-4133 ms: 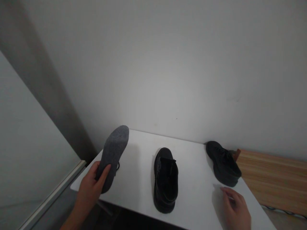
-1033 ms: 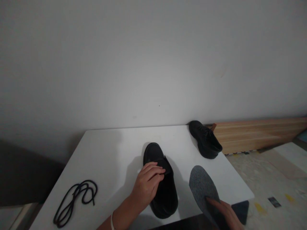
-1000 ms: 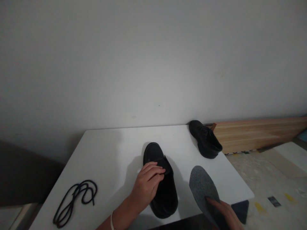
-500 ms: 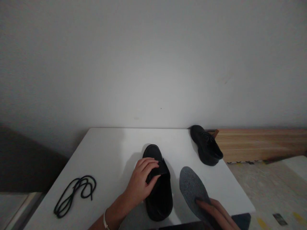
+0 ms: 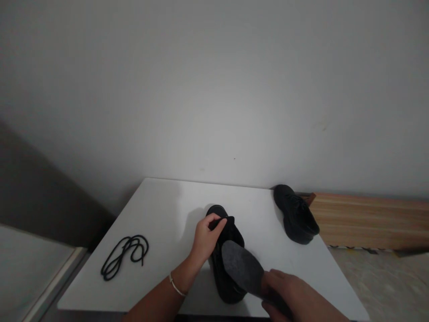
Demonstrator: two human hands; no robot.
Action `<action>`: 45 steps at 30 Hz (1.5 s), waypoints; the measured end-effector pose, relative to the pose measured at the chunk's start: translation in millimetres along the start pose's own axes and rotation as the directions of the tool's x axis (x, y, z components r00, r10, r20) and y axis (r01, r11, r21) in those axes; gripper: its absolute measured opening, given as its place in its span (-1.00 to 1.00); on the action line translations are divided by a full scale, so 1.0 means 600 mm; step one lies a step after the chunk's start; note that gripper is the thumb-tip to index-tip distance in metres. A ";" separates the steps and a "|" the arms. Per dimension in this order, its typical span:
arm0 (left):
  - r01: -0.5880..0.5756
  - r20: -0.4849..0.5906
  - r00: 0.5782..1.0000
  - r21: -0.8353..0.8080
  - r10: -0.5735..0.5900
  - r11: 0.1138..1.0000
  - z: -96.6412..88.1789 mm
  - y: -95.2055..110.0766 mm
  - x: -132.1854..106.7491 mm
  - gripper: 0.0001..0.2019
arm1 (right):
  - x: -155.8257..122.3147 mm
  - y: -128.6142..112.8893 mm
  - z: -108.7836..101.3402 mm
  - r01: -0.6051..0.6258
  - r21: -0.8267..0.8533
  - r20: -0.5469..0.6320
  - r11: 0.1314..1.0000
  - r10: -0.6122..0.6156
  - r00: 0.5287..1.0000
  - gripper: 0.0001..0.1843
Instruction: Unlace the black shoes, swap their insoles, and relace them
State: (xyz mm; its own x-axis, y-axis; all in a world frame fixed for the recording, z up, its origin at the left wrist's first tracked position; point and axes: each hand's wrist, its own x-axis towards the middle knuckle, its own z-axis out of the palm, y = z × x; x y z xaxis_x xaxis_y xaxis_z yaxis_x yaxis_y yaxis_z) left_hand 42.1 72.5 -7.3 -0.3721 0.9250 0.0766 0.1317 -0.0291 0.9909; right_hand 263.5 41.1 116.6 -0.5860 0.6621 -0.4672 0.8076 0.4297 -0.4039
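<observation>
A black shoe (image 5: 218,268) without a lace stands on the white table, toe pointing to the wall. My left hand (image 5: 209,235) pinches the shoe's tongue (image 5: 229,221) between thumb and fingers and holds it lifted. In my right hand (image 5: 284,288) is a grey insole (image 5: 241,266), gripped at its rear part. The insole's front end is over the shoe's opening and hides part of it; whether they touch I cannot tell.
A loose black shoelace (image 5: 124,257) lies coiled at the left of the table (image 5: 161,223). Another black shoe (image 5: 296,214) stands at the back right corner. The wall borders the table's far edge; a wooden board (image 5: 362,219) is beyond its right side.
My left hand has gone from resting on the shoe's upper to pulling up its tongue. My right hand has brought the insole leftward, from beside the shoe to over its opening.
</observation>
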 end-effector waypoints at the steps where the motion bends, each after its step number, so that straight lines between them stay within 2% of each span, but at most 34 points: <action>1: 0.017 -0.011 1.000 -0.031 -0.018 0.999 0.003 0.000 -0.005 -0.74 | 0.005 -0.006 -0.002 -0.037 -0.049 0.026 0.998 0.038 0.999 -0.77; 3: 0.047 -0.017 0.999 -0.086 -0.049 0.995 0.005 0.001 -0.013 -0.74 | 0.015 -0.021 -0.007 -0.078 -0.133 0.057 0.988 0.086 0.995 -0.72; 6: 0.075 -0.004 0.997 -0.149 -0.076 0.986 0.002 0.006 -0.018 -0.75 | 0.032 -0.045 -0.009 -0.065 -0.228 0.062 0.972 0.081 0.995 -0.70; 10: 0.099 0.020 0.995 -0.197 -0.097 0.975 -0.001 0.008 -0.017 -0.75 | 0.069 -0.070 0.003 -0.041 -0.310 -0.017 0.950 0.037 0.999 -0.73; 15: 0.097 0.025 0.995 -0.211 -0.094 0.973 0.000 0.005 -0.017 -0.77 | 0.132 -0.086 0.034 -0.052 -0.318 -0.127 0.947 0.012 0.992 -0.70; 22: 0.083 0.063 0.995 -0.170 -0.073 0.982 -0.003 -0.005 -0.017 -0.76 | 0.189 -0.093 0.068 -0.044 -0.317 -0.186 0.947 -0.017 0.982 -0.62; 27: 0.074 0.110 0.992 -0.115 -0.061 0.991 -0.005 -0.012 -0.019 -0.76 | 0.198 -0.092 0.076 -0.070 -0.337 -0.239 0.939 -0.014 0.971 -0.80; 35: 0.094 0.067 0.994 -0.172 -0.083 0.981 -0.002 -0.015 -0.018 -0.75 | 0.217 -0.079 0.086 -0.052 -0.313 -0.237 0.948 -0.025 0.971 -0.80; 40: 0.117 0.045 0.993 -0.226 -0.110 0.967 -0.002 -0.004 -0.017 -0.73 | 0.209 -0.070 0.083 0.016 -0.277 -0.189 0.961 -0.071 0.979 -0.65; 45: 0.122 0.045 0.992 -0.224 -0.115 0.967 -0.005 0.002 -0.016 -0.73 | 0.163 -0.064 0.061 0.134 -0.253 -0.117 0.958 -0.167 0.979 -0.48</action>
State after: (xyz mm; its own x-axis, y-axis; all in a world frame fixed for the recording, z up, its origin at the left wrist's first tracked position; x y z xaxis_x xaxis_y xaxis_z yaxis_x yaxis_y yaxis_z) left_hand 42.9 62.7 -6.7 -0.3433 0.9382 -0.0428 -0.1241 -0.0002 0.9923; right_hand 172.6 67.1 57.6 -0.7009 0.6481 -0.2978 0.7125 0.6554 -0.2507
